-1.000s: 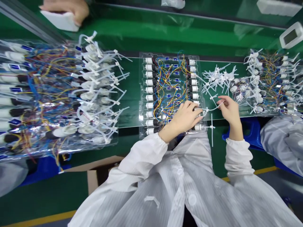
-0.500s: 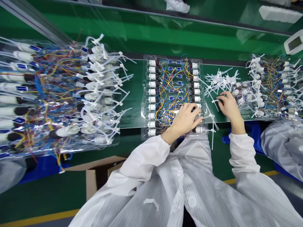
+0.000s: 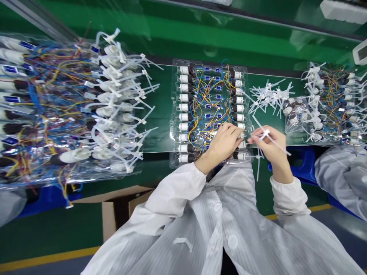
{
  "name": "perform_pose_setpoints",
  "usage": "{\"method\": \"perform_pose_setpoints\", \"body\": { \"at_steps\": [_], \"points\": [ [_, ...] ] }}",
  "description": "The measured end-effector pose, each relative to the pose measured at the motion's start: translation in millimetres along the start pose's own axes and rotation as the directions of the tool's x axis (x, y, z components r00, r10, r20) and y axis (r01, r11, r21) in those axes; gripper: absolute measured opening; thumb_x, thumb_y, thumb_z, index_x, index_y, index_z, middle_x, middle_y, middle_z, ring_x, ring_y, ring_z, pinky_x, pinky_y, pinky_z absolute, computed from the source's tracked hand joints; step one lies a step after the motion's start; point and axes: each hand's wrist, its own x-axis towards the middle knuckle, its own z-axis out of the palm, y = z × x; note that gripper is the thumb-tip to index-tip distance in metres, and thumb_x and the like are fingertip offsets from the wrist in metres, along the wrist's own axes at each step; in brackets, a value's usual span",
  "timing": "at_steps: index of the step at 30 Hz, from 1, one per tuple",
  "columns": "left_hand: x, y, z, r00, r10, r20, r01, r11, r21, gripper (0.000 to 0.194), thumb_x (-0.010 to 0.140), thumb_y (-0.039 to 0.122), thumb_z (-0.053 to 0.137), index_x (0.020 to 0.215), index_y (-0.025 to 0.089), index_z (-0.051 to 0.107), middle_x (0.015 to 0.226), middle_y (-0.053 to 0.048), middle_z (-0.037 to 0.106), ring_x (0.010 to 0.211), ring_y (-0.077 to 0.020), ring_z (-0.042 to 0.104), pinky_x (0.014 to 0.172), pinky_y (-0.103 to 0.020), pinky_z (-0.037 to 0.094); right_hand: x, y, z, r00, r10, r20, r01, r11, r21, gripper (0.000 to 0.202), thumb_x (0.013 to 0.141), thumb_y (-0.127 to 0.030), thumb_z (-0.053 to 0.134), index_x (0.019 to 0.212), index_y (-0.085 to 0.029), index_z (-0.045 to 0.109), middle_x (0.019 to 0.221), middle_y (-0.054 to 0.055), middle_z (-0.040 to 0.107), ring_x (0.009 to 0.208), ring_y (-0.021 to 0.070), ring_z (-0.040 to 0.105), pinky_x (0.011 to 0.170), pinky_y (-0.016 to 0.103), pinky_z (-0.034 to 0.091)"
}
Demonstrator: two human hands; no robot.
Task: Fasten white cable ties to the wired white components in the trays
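In the head view, my left hand point(image 3: 225, 140) reaches over the right column of a clear plastic tray point(image 3: 175, 114). Its thumb and fingertips pinch a small white-and-black cylinder point(image 3: 241, 135) near the tray's right edge. My right hand point(image 3: 271, 147) is just right of the tray, fingertips pinched close to that cylinder's end. A thin white tubing piece point(image 3: 266, 133) with a small white connector lies across these fingers. The tray holds two columns of wired cylinders point(image 3: 183, 107), with blue, yellow and red wires point(image 3: 200, 91) between them. Similar tubing sticks out from the lower right cylinder point(image 3: 240, 156).
Loose white tubing pieces point(image 3: 271, 95) lie heaped right of the tray, beside a clear bag of parts point(image 3: 296, 114). Stacked trays with tubed cylinders stand at left point(image 3: 114, 99) and right point(image 3: 329, 103). A cardboard box point(image 3: 109, 221) sits below the bench.
My right hand has moved down and left from beside the tubing pile to the tray's edge, bringing a tubing piece. My left hand now pinches a cylinder. The view has shifted slightly.
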Motion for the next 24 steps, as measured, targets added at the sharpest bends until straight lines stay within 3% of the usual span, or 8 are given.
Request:
{"method": "perform_pose_setpoints", "body": {
  "at_steps": [2, 5, 7, 10, 13, 16, 24],
  "points": [
    [-1, 2, -2.2, 1.0, -0.007, 0.021, 0.007, 1.0, 0.005, 0.033, 0.121, 0.028, 0.075, 0.153, 0.021, 0.082, 0.144, -0.015, 0.088, 0.138, -0.0343, 0.069, 0.121, -0.051, 0.058, 0, 12, 5, 0.998, 0.057, -0.002, -0.057, 0.998, -0.033, 0.037, 0.083, -0.052, 0.107, 0.085, -0.027, 0.08, 0.085, 0.003, 0.088, 0.072, 0.0269, 0.091, 0.07, 0.039, 0.081],
    [0, 4, -3.9, 0.999, -0.026, 0.04, 0.025, 0.999, 0.024, 0.036, 0.122, 0.029, 0.077, 0.156, 0.019, 0.082, 0.14, -0.016, 0.088, 0.141, -0.0348, 0.069, 0.119, -0.049, 0.058, 1, 27, -9, 0.991, 0.131, -0.022, -0.133, 0.986, -0.101, 0.034, 0.081, -0.047, 0.108, 0.088, -0.027, 0.081, 0.082, 0.002, 0.088, 0.068, 0.026, 0.09, 0.063, 0.034, 0.077],
    [0, 4, -3.4, 0.999, -0.031, 0.036, 0.029, 0.999, 0.039, 0.037, 0.122, 0.03, 0.077, 0.157, 0.018, 0.082, 0.138, -0.016, 0.089, 0.141, -0.0352, 0.07, 0.119, -0.049, 0.058, 0, 26, -24, 0.987, 0.155, 0.037, -0.15, 0.981, -0.121, 0.034, 0.079, -0.045, 0.109, 0.089, -0.027, 0.082, 0.08, 0.001, 0.088, 0.063, 0.0241, 0.086, 0.059, 0.033, 0.074],
    [0, 3, -1.5, 1.0, -0.018, 0.024, 0.017, 0.998, 0.052, 0.039, 0.123, 0.029, 0.075, 0.159, 0.018, 0.082, 0.138, -0.016, 0.089, 0.14, -0.0354, 0.071, 0.119, -0.049, 0.058, -3, 12, -34, 0.993, 0.096, 0.071, -0.089, 0.991, -0.098, 0.03, 0.08, -0.041, 0.108, 0.089, -0.029, 0.083, 0.083, 0.001, 0.089, 0.067, 0.0244, 0.086, 0.063, 0.036, 0.077],
    [0, 1, -0.8, 1.0, -0.006, 0.022, 0.005, 0.999, 0.046, 0.038, 0.122, 0.028, 0.075, 0.158, 0.02, 0.083, 0.14, -0.015, 0.089, 0.139, -0.0352, 0.071, 0.117, -0.05, 0.059, -7, -4, -24, 0.999, 0.029, 0.027, -0.028, 0.999, -0.031, 0.023, 0.088, -0.039, 0.104, 0.091, -0.032, 0.082, 0.095, 0.002, 0.091, 0.076, 0.0271, 0.091, 0.072, 0.044, 0.082],
    [-1, 2, -1.9, 1.0, -0.011, 0.022, 0.01, 0.999, 0.033, 0.036, 0.121, 0.029, 0.077, 0.156, 0.023, 0.085, 0.141, -0.014, 0.09, 0.14, -0.0353, 0.071, 0.117, -0.051, 0.06, -7, -5, -6, 0.997, 0.006, 0.077, -0.004, 1.0, -0.027, 0.023, 0.092, -0.041, 0.101, 0.091, -0.031, 0.08, 0.104, 0.004, 0.094, 0.084, 0.0283, 0.093, 0.08, 0.047, 0.084],
    [-1, 1, 0.3, 1.0, 0.011, -0.004, -0.011, 0.997, 0.072, 0.04, 0.122, 0.029, 0.077, 0.159, 0.016, 0.083, 0.136, -0.018, 0.089, 0.138, -0.0362, 0.072, 0.115, -0.049, 0.06, -8, 48, 12, 0.995, -0.079, -0.057, 0.071, 0.988, -0.137, 0.021, 0.096, -0.041, 0.096, 0.093, -0.029, 0.078, 0.098, 0.005, 0.094, 0.094, 0.0281, 0.094, 0.089, 0.042, 0.077]
  ]
}}
